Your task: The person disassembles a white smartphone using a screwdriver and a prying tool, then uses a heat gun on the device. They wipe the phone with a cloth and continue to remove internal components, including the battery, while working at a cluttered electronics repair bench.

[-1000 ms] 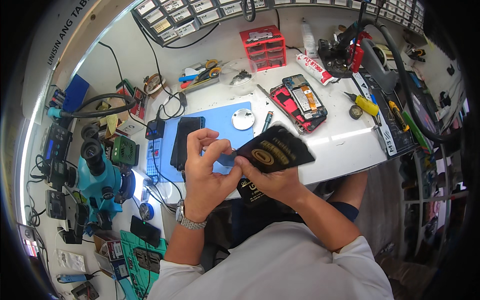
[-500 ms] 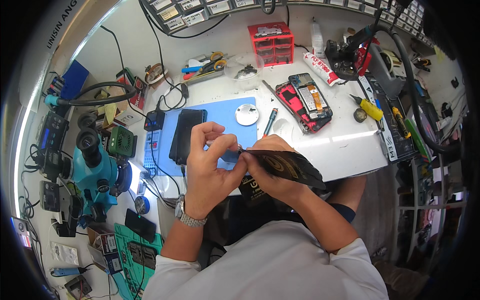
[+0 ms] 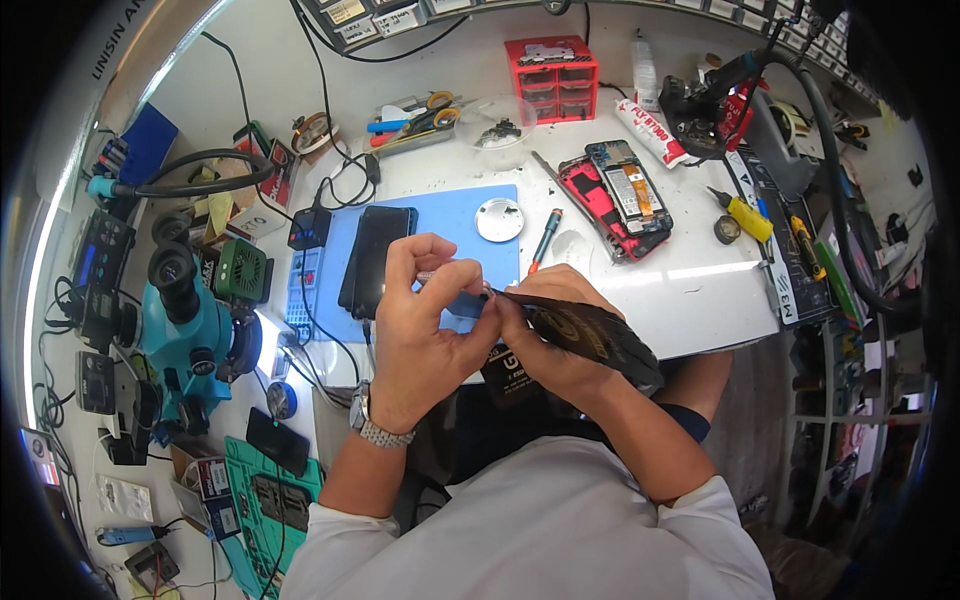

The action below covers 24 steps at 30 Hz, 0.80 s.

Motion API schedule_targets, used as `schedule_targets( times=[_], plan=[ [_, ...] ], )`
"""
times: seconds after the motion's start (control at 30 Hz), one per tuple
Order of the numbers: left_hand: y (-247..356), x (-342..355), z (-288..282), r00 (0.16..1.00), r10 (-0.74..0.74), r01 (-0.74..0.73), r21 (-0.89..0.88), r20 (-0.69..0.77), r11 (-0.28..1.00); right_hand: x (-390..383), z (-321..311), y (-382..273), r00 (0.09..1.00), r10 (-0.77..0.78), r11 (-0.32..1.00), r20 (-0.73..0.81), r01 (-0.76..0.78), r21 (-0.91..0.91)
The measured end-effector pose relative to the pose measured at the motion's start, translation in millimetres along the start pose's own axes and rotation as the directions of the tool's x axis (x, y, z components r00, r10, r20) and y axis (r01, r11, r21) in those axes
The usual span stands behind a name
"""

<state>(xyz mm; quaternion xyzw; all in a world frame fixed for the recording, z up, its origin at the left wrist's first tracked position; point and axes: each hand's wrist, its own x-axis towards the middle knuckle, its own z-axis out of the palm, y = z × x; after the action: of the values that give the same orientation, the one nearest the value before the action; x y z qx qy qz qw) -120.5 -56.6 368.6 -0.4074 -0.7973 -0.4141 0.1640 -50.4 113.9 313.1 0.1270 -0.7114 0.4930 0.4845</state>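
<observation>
My right hand [image 3: 560,340] grips a flat black pouch [image 3: 590,335] with gold print, tilted nearly edge-on. My left hand [image 3: 430,330] is closed in a pinch at the pouch's near left corner, on a small slim metallic item [image 3: 484,292] partly hidden by its fingers. A second black gold-printed piece [image 3: 505,385] hangs below my hands. Just beyond them, a blue mat [image 3: 340,250] holds dark phones [image 3: 370,260] and a round white tin [image 3: 498,220]. A teal-and-orange screwdriver [image 3: 545,240] lies right of the mat.
An opened phone [image 3: 625,190] rests on red parts on the white bench [image 3: 680,310]. A teal microscope [image 3: 185,340] and cables crowd the left. Red drawers [image 3: 550,85], a glue tube [image 3: 650,130], a yellow bottle [image 3: 745,215] and a black stand [image 3: 700,110] line the back and right.
My right hand has turned the pouch from face-up to nearly edge-on, its far end lower. Both hands stay pinched together, and the bench appears slightly shifted in the view.
</observation>
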Motion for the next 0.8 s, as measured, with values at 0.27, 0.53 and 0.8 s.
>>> schedule_targets(
  times=[0.27, 0.53, 0.8],
  plan=[
    [-2.0, 0.5, 2.3, 1.000, -0.001, 0.001, -0.022, -0.003, 1.000, 0.1, 0.3, -0.7, 1.000, 0.020, 1.000, 0.014, -0.020, -0.005],
    [-1.5, 0.2, 2.3, 1.000, -0.005, 0.005, -0.016, 0.011, 1.000, 4.6, 3.2, -6.8, 0.997, 0.075, 0.997, 0.000, -0.075, 0.005],
    [-6.0, 3.7, -1.1, 0.996, 0.069, -0.069, 0.002, 0.056, 0.998, -3.3, -1.1, -7.2, 0.973, 0.216, 0.976, 0.078, -0.216, -0.002]
  ],
)
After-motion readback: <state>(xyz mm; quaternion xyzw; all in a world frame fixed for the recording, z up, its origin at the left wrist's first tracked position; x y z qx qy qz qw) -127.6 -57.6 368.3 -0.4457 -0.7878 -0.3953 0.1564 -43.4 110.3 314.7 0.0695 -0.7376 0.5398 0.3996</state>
